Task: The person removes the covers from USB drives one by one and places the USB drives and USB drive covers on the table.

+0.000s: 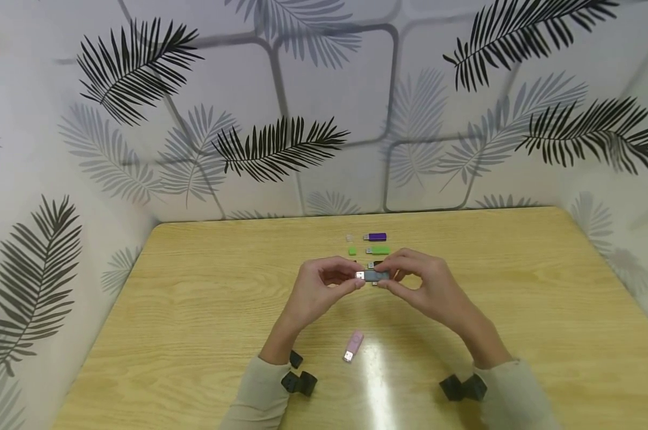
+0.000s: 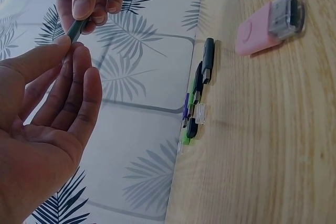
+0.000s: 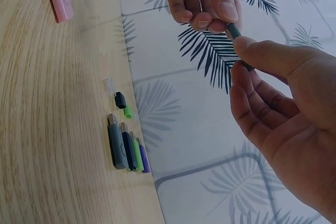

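Observation:
Both hands hold a grey-green USB stick in the air over the table's middle. My left hand pinches its silver connector end between thumb and fingertip. At the other end, my right hand pinches the body with thumb and forefinger. Whether a cap covers the connector is hard to tell. Nearer the front lies a pink USB stick; the left wrist view shows a clear cap over its connector.
Beyond the hands, a row holds a purple USB stick, a green one, a black one and a dark grey one. Loose caps lie beside it: clear, black, green. A patterned wall borders the wooden table.

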{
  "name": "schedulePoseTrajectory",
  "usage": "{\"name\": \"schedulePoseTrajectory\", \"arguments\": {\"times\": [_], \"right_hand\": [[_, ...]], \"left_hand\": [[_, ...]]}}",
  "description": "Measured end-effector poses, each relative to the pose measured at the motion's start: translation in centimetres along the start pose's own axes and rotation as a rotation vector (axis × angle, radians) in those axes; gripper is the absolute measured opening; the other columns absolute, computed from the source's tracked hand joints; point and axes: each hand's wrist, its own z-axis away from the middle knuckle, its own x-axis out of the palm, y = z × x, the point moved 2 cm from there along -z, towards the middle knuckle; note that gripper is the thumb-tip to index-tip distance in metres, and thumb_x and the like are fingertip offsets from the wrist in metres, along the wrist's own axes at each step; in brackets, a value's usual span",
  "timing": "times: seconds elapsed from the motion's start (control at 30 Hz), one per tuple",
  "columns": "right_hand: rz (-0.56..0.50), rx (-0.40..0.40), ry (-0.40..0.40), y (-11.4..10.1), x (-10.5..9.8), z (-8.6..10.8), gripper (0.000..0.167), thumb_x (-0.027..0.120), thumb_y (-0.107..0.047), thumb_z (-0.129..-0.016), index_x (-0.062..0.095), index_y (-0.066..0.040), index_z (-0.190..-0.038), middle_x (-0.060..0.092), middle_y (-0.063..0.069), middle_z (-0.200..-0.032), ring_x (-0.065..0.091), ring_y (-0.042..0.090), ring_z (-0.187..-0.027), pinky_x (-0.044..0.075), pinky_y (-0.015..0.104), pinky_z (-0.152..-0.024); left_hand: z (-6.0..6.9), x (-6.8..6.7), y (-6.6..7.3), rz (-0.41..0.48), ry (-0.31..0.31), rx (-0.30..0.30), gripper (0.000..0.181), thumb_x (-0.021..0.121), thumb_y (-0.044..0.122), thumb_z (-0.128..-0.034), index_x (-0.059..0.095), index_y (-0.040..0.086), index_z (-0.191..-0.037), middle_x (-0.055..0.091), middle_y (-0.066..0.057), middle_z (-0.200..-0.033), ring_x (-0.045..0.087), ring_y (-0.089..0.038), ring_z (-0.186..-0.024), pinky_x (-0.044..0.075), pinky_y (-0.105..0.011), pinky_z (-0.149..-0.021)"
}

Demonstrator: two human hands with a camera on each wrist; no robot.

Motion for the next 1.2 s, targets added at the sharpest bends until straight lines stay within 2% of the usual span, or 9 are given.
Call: {"name": "schedulePoseTrajectory", "arguments": {"times": [0.37,0.73,0.9,1.1,1.2], "right_hand": [[0.001,-0.001,-0.015,0.10,-0.18,0.06,0.024,0.083,0.001,-0.084,0.077,-0.010,-0.105,0.073,-0.004,-0.102,0.067,0.008,-0.081,0.060,0.032,-0.068],[0.003,0.011,-0.023,-0.05,-0.36,0.06,0.026,0.084,0.000,-0.084,0.078,-0.010,-0.107,0.072,-0.005,-0.102,0.067,0.009,-0.082,0.057,0.021,-0.072],[0.012,0.005,-0.027,-0.07,-0.40,0.00,0.024,0.084,0.000,-0.084,0.078,-0.010,-0.106,0.072,-0.005,-0.101,0.066,0.009,-0.081,0.056,0.022,-0.071],[0.010,-0.002,-0.024,-0.02,-0.36,-0.02,0.025,0.084,0.002,-0.083,0.078,-0.010,-0.105,0.072,-0.005,-0.100,0.065,0.009,-0.081,0.056,0.022,-0.070],[0.010,0.005,-0.033,-0.06,-0.43,-0.02,0.024,0.084,0.000,-0.084,0.078,-0.010,-0.106,0.072,-0.004,-0.101,0.066,0.009,-0.081,0.057,0.024,-0.070]], "left_hand": [[-0.04,0.00,0.11,0.004,-0.008,-0.004,0.015,0.077,0.002,-0.0918,0.076,-0.001,-0.106,0.074,-0.014,-0.103,0.073,-0.021,-0.085,0.061,-0.033,-0.076],[-0.13,-0.03,0.12,-0.003,-0.016,-0.005,0.014,0.076,0.002,-0.0920,0.077,-0.001,-0.106,0.075,-0.013,-0.102,0.073,-0.020,-0.085,0.061,-0.033,-0.076],[-0.12,-0.06,0.07,-0.003,-0.019,0.004,0.014,0.076,0.002,-0.0923,0.076,0.000,-0.106,0.075,-0.011,-0.102,0.073,-0.018,-0.085,0.062,-0.036,-0.076],[-0.12,-0.07,0.12,0.001,-0.012,0.020,0.014,0.076,0.000,-0.0913,0.077,-0.001,-0.105,0.075,-0.011,-0.100,0.073,-0.019,-0.084,0.061,-0.047,-0.077],[-0.08,-0.12,0.16,0.000,-0.016,0.019,0.015,0.077,0.001,-0.0916,0.076,-0.002,-0.106,0.075,-0.013,-0.101,0.073,-0.021,-0.085,0.061,-0.047,-0.078]]}}
